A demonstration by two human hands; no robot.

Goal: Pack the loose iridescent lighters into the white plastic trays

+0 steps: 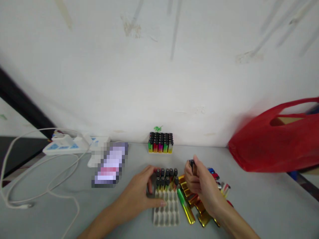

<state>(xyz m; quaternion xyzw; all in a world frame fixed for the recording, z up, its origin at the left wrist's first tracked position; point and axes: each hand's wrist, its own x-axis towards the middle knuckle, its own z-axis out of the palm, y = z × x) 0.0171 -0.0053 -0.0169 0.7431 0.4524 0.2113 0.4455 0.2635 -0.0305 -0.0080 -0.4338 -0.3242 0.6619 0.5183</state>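
Observation:
A white slotted tray point(167, 214) lies on the grey table in front of me, with several black-capped lighters point(166, 177) standing in its far rows. My left hand point(142, 192) rests against the tray's left side, fingers curled on its edge. My right hand point(200, 186) is raised just right of the tray, closed on one lighter point(191, 165) held upright. Beneath that hand lie several loose gold and coloured lighters point(193, 205).
A full tray of lighters point(160, 142) stands by the wall. A red plastic bag point(279, 139) sits at the right. A white power strip point(66, 146) with cables point(37, 189) and a blurred-out phone point(111, 164) lie at the left.

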